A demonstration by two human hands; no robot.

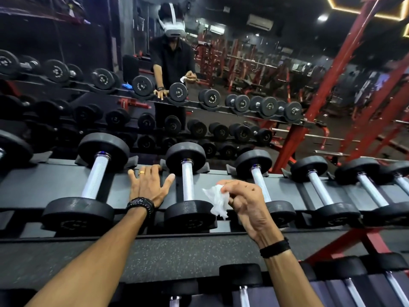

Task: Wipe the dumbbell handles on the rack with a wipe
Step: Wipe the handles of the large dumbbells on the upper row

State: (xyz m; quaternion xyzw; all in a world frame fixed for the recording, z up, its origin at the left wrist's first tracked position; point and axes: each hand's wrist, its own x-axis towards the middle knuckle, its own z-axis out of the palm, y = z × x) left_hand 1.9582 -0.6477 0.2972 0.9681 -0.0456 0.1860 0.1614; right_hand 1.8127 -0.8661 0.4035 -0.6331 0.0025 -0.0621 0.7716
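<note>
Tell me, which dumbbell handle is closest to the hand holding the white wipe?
The handle running right behind the right hand that pinches the wipe; its lower part is hidden by the hand. The next handle leftward sits between both hands, fully in view.

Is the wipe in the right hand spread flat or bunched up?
Bunched up. The wipe hangs crumpled from the right hand, pinched at its top by the fingertips, not touching any handle.

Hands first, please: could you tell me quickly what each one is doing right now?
Left hand: open, flat on the rack, holding nothing.
Right hand: closed on the white wipe.
</note>
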